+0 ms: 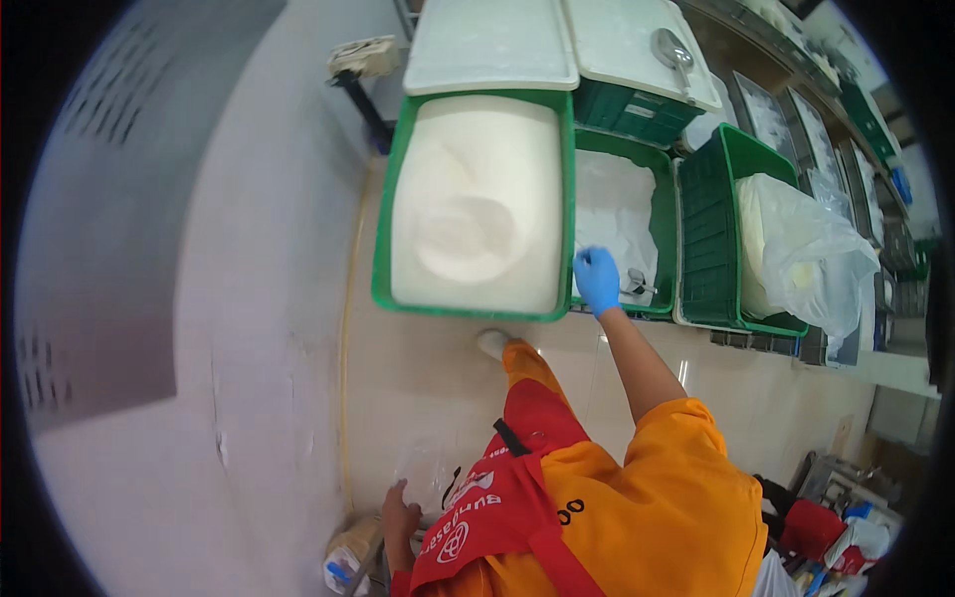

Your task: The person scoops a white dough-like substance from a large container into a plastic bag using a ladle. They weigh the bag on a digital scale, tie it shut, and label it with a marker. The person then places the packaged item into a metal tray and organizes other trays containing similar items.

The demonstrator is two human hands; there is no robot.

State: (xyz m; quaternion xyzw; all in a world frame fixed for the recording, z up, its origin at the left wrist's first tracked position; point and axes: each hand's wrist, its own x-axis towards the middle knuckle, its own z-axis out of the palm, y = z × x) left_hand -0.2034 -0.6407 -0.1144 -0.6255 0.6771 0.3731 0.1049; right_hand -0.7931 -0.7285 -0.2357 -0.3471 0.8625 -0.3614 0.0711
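My right hand (597, 281), in a blue glove, hangs over the near left part of a green crate (665, 214) lined with white sheeting. Its fingers are curled together at the crate's left side, and anything inside them is hidden. Just right of the glove lies a small metal tool (639, 285), its kind unclear. Low on the left, my bare left hand (400, 514) is closed at the edge of a thin clear plastic bag (426, 470). A large green crate (382, 269) full of fine white granules (477, 219) stands left of the glove.
White lids (487, 45) cover crates behind, one bearing a metal scoop (674, 52). To the right, a green crate (708, 234) holds a plastic-wrapped pale block (761, 249). A wall (269, 298) closes the left side. A paper-wrapped bundle (353, 547) sits beside my left hand.
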